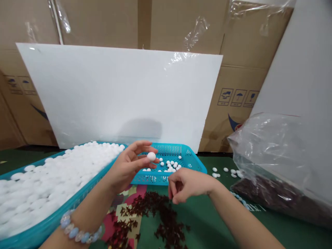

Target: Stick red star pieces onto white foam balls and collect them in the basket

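Note:
My left hand (pixel 123 170) is raised above the table and pinches a small white ball (pixel 151 156) between thumb and fingers. Lower and to the right, my right hand (pixel 191 184) points down with its fingers curled together; whatever may be in them is hidden. Just under it lies a loose heap of small dark red, star-like pieces (pixel 168 219). Behind both hands stands a blue plastic basket (pixel 193 159) with several white balls (pixel 172 165) scattered on its bottom.
A larger blue basket (pixel 85 204) at the left is heaped with white balls (pixel 52 186). Several loose balls (pixel 225 169) lie on the green table at right, beside a clear bag (pixel 272 148) of dark red pieces (pixel 275 199). A white board (pixel 124 90) leans against cardboard boxes (pixel 178 24).

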Motion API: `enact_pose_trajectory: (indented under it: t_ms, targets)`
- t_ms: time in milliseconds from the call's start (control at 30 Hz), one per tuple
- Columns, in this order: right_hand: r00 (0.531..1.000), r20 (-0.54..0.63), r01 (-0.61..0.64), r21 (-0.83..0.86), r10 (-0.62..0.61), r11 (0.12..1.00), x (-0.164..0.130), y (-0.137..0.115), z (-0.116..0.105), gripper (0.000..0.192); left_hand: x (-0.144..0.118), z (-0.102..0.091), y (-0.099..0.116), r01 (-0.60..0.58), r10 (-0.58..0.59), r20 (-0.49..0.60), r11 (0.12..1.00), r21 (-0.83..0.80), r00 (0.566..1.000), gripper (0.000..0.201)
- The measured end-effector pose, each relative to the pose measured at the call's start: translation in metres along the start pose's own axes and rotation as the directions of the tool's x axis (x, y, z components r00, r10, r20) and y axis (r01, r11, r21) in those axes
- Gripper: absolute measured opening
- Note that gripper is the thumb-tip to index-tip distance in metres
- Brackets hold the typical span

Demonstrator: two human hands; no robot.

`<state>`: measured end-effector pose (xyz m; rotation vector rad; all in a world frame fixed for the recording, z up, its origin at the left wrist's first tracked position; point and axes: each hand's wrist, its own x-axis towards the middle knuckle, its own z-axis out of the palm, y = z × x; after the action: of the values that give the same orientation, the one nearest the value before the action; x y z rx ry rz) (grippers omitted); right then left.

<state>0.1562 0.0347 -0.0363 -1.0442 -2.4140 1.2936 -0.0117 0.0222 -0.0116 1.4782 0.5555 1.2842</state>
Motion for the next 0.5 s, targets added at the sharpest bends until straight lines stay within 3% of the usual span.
enact_pose_trajectory:
  t_ms: [267,500]
  targets:
    - [0.961,-0.264,0.170,0.333,-0.082,0.927,-0.012,-0.023,0.006,0.012,-0.004,0.001,0.004,0.041,-0.033,0.103,0.997,-0.071,0.994,0.012]
    - [0.836,-0.518,0.445,0.447,-0.181,0.776,-0.032,-0.045,0.010,0.016,-0.006,0.005,0.006,0.025,-0.011,0.144,0.995,-0.098,0.990,0.010]
